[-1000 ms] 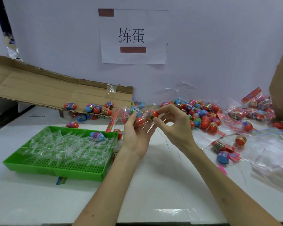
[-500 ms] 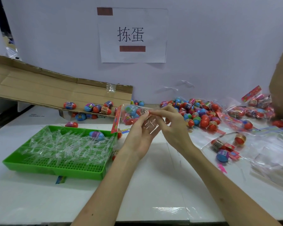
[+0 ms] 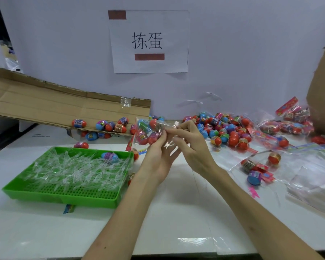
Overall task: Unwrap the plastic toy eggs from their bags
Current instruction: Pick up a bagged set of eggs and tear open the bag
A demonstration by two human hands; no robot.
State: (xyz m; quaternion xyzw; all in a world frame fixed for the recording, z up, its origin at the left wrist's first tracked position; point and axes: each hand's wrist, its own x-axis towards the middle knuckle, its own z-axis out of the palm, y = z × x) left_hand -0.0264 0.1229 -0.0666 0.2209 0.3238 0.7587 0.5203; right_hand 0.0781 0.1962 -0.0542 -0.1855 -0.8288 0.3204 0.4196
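A clear plastic bag [image 3: 148,131] with several red and blue toy eggs inside is held up over the table's middle. My left hand [image 3: 159,152] grips the bag's open end from below, palm toward me. My right hand [image 3: 190,145] pinches the same end of the film from the right, fingertips meeting the left hand's. Loose eggs [image 3: 226,129] lie heaped behind my right hand. More bagged eggs [image 3: 287,126] lie at the far right.
A green tray [image 3: 86,196] holding clear plastic strips and one egg [image 3: 110,156] sits on the left. A slanted cardboard flap [image 3: 51,107] behind it carries several eggs. Empty clear bags [image 3: 315,177] and a few stray eggs [image 3: 253,173] lie on the right.
The bag has swung from lying sideways to hanging with its eggs bunched at the left. Both hands have shifted their hold to the bag's open end.
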